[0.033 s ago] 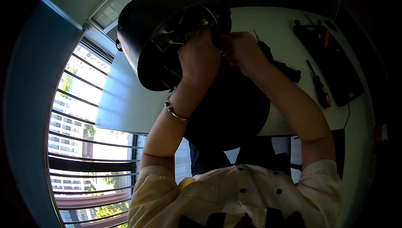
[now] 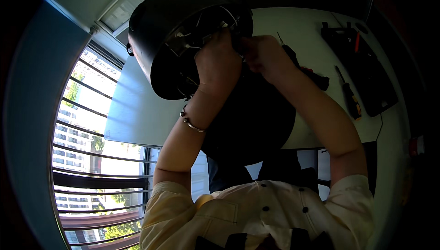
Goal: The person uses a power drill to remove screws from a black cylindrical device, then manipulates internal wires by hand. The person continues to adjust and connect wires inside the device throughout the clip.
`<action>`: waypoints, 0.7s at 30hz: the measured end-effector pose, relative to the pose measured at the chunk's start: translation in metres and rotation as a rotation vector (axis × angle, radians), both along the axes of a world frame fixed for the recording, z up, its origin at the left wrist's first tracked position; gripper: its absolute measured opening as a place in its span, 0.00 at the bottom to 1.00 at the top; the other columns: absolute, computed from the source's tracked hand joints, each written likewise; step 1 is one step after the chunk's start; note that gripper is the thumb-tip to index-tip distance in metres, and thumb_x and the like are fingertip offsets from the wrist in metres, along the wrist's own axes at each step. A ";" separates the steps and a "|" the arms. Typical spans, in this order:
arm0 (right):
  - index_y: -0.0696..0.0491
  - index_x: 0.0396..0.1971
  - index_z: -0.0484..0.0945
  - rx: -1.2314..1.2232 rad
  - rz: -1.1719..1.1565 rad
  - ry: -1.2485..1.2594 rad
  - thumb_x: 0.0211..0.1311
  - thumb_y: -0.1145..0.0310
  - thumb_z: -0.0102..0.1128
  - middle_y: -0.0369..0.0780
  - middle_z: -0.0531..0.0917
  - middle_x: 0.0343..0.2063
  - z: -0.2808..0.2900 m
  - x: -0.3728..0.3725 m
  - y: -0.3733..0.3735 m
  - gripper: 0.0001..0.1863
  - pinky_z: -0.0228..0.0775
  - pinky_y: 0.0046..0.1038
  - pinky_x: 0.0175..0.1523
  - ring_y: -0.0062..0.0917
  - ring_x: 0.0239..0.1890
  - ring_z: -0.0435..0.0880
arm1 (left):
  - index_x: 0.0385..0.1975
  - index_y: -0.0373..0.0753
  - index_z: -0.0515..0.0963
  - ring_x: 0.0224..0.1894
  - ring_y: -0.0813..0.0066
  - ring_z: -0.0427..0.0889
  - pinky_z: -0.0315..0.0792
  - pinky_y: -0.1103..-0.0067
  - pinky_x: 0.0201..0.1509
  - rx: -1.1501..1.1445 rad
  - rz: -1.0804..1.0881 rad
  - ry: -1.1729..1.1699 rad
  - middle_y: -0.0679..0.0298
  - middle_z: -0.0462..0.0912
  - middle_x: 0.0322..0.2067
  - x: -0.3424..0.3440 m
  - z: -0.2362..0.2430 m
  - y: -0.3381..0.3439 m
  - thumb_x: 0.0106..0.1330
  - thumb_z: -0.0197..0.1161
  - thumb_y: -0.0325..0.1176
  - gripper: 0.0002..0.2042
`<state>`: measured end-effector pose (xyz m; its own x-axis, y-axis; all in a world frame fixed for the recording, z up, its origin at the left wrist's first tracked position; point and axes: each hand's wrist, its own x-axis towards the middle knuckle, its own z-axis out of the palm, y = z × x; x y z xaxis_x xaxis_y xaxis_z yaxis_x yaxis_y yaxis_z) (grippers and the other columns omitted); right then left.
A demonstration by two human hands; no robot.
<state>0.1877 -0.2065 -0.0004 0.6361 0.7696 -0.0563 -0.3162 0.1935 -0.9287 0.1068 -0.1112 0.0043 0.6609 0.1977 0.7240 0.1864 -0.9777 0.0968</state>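
A black rounded appliance housing [image 2: 162, 18] is tilted at the upper middle, with wires and fittings showing in its open cavity. My left hand [image 2: 217, 62] reaches into that cavity with curled fingers; their tips and whatever they hold are hidden. My right hand [image 2: 268, 57] is beside it at the opening's right, fingers bent inward on something dark that I cannot make out. Under both forearms lies a large black rounded part [image 2: 247, 126], its details lost in shadow. Just right of my right hand is a dark tool [image 2: 321, 81] with a thin shaft and a red detail.
The white table [image 2: 130, 121] holds a screwdriver [image 2: 353, 101] with a black and yellow handle and, at the right, a long black open case [image 2: 376, 85] with a red item in it. A barred window [image 2: 91, 158] is at the left; my legs show below the table.
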 end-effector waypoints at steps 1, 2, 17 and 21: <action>0.60 0.30 0.75 0.029 0.018 0.060 0.62 0.68 0.45 0.30 0.67 0.12 -0.001 0.001 0.000 0.12 0.46 0.16 0.15 0.13 0.10 0.55 | 0.35 0.32 0.72 0.34 0.58 0.79 0.75 0.71 0.32 0.002 0.001 0.000 0.54 0.78 0.31 0.000 0.000 0.000 0.48 0.54 0.22 0.12; 0.60 0.30 0.74 0.059 0.035 0.121 0.63 0.68 0.44 0.29 0.67 0.12 -0.004 0.002 0.001 0.12 0.45 0.16 0.15 0.12 0.09 0.54 | 0.35 0.32 0.72 0.34 0.58 0.79 0.75 0.71 0.32 0.005 0.002 -0.001 0.54 0.78 0.31 0.000 0.000 0.000 0.48 0.54 0.22 0.12; 0.59 0.29 0.77 -0.192 -0.101 -0.478 0.62 0.61 0.51 0.30 0.68 0.13 -0.004 0.004 0.001 0.15 0.49 0.16 0.15 0.11 0.12 0.60 | 0.38 0.31 0.76 0.34 0.59 0.79 0.74 0.75 0.33 -0.070 -0.224 -0.275 0.53 0.79 0.32 -0.019 -0.015 -0.017 0.54 0.56 0.22 0.11; 0.61 0.30 0.77 -0.179 -0.029 -0.372 0.61 0.61 0.52 0.30 0.69 0.13 0.006 0.005 -0.005 0.15 0.50 0.16 0.16 0.11 0.13 0.61 | 0.35 0.32 0.77 0.17 0.77 0.72 0.61 0.86 0.17 -1.112 -0.333 -0.034 0.64 0.76 0.22 -0.019 -0.003 -0.013 0.62 0.54 0.31 0.09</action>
<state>0.1922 -0.2117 0.0060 0.6594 0.7502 0.0500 0.0505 0.0222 -0.9985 0.0877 -0.1245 0.0018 0.7835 0.5558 0.2779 -0.0828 -0.3500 0.9331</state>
